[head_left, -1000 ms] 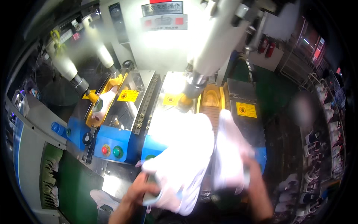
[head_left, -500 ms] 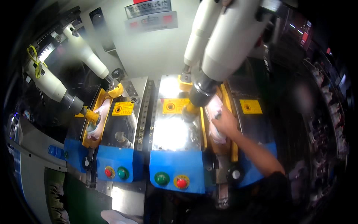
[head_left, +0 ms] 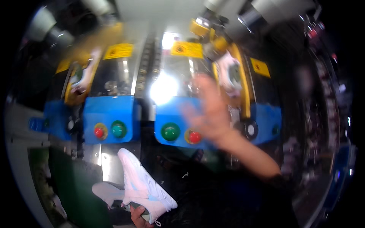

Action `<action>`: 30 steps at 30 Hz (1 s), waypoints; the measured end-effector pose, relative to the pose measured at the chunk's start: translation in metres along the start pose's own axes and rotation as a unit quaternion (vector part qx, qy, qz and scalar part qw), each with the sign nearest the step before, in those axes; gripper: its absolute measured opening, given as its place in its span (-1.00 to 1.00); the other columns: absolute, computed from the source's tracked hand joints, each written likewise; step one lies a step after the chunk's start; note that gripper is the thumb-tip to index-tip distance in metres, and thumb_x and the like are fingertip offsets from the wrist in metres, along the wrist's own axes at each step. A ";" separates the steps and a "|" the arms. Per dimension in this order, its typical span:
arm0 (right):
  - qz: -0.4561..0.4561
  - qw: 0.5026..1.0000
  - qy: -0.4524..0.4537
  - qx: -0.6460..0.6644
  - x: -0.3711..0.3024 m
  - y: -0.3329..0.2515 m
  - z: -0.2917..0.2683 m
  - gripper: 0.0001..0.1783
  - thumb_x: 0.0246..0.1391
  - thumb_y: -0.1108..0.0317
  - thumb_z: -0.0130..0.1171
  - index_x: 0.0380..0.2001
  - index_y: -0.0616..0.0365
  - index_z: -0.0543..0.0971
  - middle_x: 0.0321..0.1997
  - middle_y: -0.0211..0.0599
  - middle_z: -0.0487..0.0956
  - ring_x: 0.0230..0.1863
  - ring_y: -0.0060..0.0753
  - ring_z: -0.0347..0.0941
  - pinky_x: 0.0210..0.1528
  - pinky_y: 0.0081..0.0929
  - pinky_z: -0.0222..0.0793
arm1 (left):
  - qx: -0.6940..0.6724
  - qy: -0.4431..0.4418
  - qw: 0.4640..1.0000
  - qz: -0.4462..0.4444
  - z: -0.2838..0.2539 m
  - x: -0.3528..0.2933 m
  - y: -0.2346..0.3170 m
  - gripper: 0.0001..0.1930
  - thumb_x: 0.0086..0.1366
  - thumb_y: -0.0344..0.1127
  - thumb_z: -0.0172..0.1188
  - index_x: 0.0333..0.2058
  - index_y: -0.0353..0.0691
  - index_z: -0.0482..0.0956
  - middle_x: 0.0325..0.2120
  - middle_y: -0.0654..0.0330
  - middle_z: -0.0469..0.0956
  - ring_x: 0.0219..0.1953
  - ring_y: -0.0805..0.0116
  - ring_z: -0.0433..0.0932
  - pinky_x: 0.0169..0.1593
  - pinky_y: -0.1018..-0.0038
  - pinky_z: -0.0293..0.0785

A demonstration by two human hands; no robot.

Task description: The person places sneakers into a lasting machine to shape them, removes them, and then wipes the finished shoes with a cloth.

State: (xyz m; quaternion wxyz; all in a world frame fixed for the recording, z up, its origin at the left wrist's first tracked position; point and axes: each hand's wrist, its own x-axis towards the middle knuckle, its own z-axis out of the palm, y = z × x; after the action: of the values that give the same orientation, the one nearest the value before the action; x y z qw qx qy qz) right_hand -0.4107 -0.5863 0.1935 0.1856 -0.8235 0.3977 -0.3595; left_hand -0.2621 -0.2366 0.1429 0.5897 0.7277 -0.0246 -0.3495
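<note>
My left hand [head_left: 137, 216], at the bottom, grips a pale pink and white sneaker [head_left: 146, 188] by its opening, toe upward. Next to it is a second, greyish-pink shoe [head_left: 108, 193]; I cannot tell whether the same hand holds it. Blurred by motion, my right hand [head_left: 209, 110] hangs over the right blue control panel with its fingers apart and nothing in them. The red button [head_left: 194, 137] and the green button [head_left: 170, 131] are close to it. A pink shoe [head_left: 230, 74] lies in the right machine slot, and another [head_left: 84, 74] lies in the left slot.
Yellow guards [head_left: 243, 87] flank the slots. Over them reach white machine arms [head_left: 266, 15] with yellow pads [head_left: 219, 43]. The left blue panel [head_left: 110, 110] carries a red and a green button. Shelves with shoes [head_left: 323, 114] run along the right.
My right hand has left the shoe in the right slot and moved over the panel. The sneaker has come up into view in my left hand. The view has tilted down.
</note>
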 end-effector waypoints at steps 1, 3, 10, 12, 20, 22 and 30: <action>-0.057 0.997 -0.045 -0.022 -0.005 -0.026 0.027 -0.28 -0.05 0.19 0.22 0.16 0.26 0.27 0.18 0.15 0.31 0.18 0.10 0.27 0.19 -0.08 0.16 | -0.007 -0.004 1.000 -0.003 -0.002 0.002 0.000 -0.37 -0.08 -0.44 0.29 0.05 -0.36 0.32 -0.09 0.00 0.48 -0.08 0.17 0.50 0.03 0.24 0.43; -0.152 0.981 -0.098 -0.073 -0.025 -0.039 0.095 -0.33 0.01 0.10 0.11 0.13 0.32 0.33 0.27 0.22 0.21 0.33 0.14 0.09 0.24 0.26 -0.04 | -0.003 -0.006 1.000 -0.003 -0.005 0.004 -0.002 -0.38 -0.07 -0.44 0.29 0.04 -0.35 0.33 -0.09 0.00 0.48 -0.08 0.16 0.50 0.03 0.23 0.42; -0.169 0.985 -0.038 0.018 -0.026 -0.047 0.113 -0.53 -0.01 0.31 0.16 -0.03 0.27 0.41 0.17 0.02 0.33 0.23 0.03 0.23 0.31 0.10 -0.01 | -0.052 0.072 0.995 0.041 -0.032 -0.004 -0.008 -0.41 -0.05 -0.42 0.27 0.02 -0.35 0.35 -0.09 -0.01 0.47 -0.07 0.15 0.50 0.03 0.21 0.42; -0.212 0.961 -0.093 0.150 -0.061 -0.091 0.131 -0.55 -0.08 0.36 0.22 -0.07 0.26 0.44 0.08 -0.06 0.42 0.14 -0.08 0.35 0.27 0.01 0.11 | -0.073 0.136 0.987 0.038 -0.054 -0.019 -0.011 -0.42 -0.04 -0.41 0.27 0.02 -0.34 0.35 -0.09 -0.01 0.47 -0.07 0.15 0.50 0.03 0.20 0.42; 0.059 0.867 -0.359 0.341 -0.198 -0.132 0.138 -0.82 0.08 0.50 0.12 -0.22 0.28 0.57 -0.23 -0.14 0.64 -0.23 -0.35 0.59 -0.17 -0.48 0.48 | -0.331 0.273 0.903 0.019 -0.133 -0.120 -0.008 -0.46 -0.01 -0.55 0.06 0.05 -0.33 0.33 -0.12 0.02 0.47 -0.10 0.15 0.49 -0.01 0.24 0.47; 0.129 0.846 -0.369 0.363 -0.228 -0.139 0.120 -0.85 0.11 0.51 0.10 -0.26 0.33 0.57 -0.28 -0.14 0.65 -0.26 -0.42 0.59 -0.19 -0.51 0.48 | -0.246 0.354 0.902 -0.024 -0.154 -0.104 -0.029 -0.35 0.00 -0.63 0.07 0.14 -0.31 0.17 -0.06 0.06 0.39 -0.07 0.20 0.46 0.00 0.26 0.47; 0.053 0.693 -0.608 0.384 -0.290 -0.239 0.173 -0.34 -0.06 0.41 0.27 0.14 0.34 0.31 0.23 0.07 0.32 0.18 -0.20 0.34 0.16 -0.38 0.29 | 0.048 0.336 0.939 -0.051 -0.210 -0.036 -0.171 -0.14 0.06 -0.42 0.22 0.27 -0.38 -0.09 0.13 -0.18 0.19 0.18 0.00 0.23 0.24 0.30 0.17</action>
State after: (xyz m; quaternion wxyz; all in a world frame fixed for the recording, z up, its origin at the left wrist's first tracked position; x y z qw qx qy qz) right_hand -0.2813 -0.2074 0.0898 0.7059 -0.6965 0.0685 0.1090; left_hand -0.2409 0.0084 0.0229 0.5091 0.8307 0.1951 -0.1130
